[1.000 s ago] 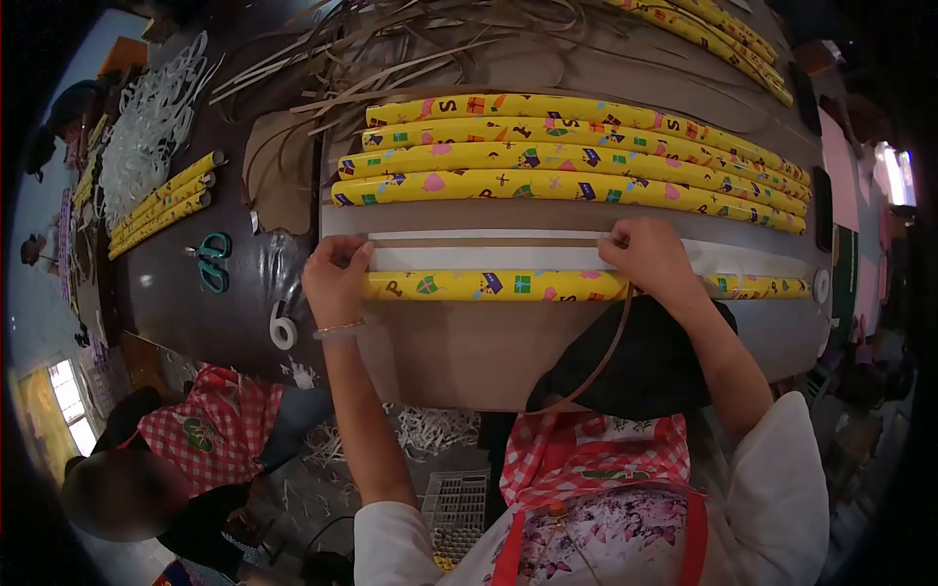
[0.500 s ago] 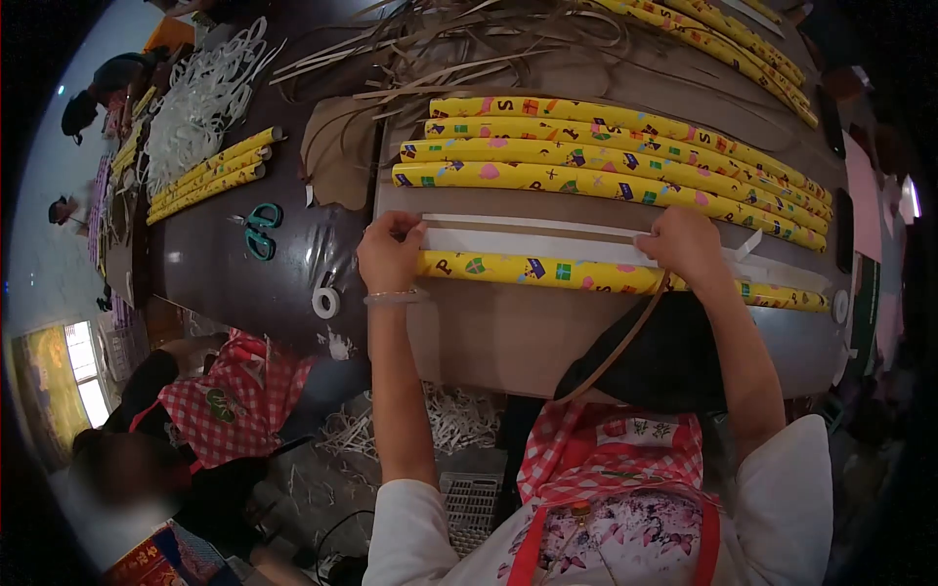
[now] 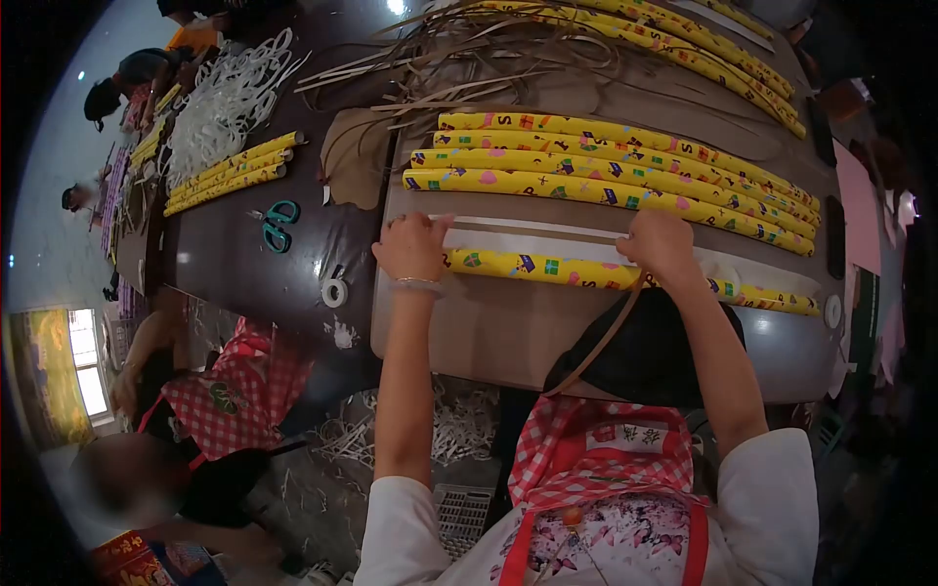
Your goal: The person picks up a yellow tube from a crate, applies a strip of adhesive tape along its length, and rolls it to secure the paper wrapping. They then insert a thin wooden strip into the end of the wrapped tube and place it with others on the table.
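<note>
A yellow patterned wrapping paper roll lies across the table edge in front of me, its white inner side turned up along the far edge. A narrow brown strip runs along that white margin between my hands. My left hand is at the roll's left end, fingers curled down at the strip's end; the fingertips are partly hidden. My right hand is closed on the strip farther right. From it the strip's loose length hangs over a black cloth-like thing towards my apron.
Several finished yellow rolls lie just beyond, with more at the far right. Brown strips are heaped at the back. Left are green-handled scissors, a white tape roll and a white strip pile. A co-worker in a checked apron sits left.
The whole view has shifted slightly. Both hands stay at the strip, with the left fingers a little more spread. The white curl beside my right hand has dropped lower.
</note>
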The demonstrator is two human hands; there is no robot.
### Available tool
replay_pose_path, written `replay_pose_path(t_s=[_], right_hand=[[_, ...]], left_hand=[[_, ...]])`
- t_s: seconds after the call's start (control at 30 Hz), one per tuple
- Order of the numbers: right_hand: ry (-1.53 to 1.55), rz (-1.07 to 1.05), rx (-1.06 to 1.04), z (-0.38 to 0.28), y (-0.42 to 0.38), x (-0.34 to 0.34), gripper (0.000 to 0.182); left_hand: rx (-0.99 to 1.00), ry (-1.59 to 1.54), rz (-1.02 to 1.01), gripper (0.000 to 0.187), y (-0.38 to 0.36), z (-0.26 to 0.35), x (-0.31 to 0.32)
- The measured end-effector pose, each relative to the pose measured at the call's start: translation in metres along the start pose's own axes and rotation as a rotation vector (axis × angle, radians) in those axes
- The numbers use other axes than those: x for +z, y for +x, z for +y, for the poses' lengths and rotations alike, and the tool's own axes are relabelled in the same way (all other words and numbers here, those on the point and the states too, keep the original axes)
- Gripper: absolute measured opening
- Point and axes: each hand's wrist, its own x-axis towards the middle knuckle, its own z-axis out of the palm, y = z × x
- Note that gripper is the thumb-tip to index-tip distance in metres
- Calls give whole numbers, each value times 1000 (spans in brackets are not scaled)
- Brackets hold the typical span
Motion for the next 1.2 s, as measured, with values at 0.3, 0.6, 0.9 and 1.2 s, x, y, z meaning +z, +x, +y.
replay_pose_path(t_s=[0.3, 0.6, 0.9, 1.2], right_hand=[[43, 43, -58, 1, 1, 4, 25], [65, -69, -72, 11, 2, 5, 26], [94, -90, -66, 13, 4, 0, 29], [129, -23, -109, 13, 3, 6, 24]], left_hand=[[-29, 280, -214, 84, -5, 55, -19], [-263, 225, -382, 81, 16, 49, -10], [-256, 244, -365, 90, 22, 38, -13], [-144, 62, -353, 56, 19, 15, -22]])
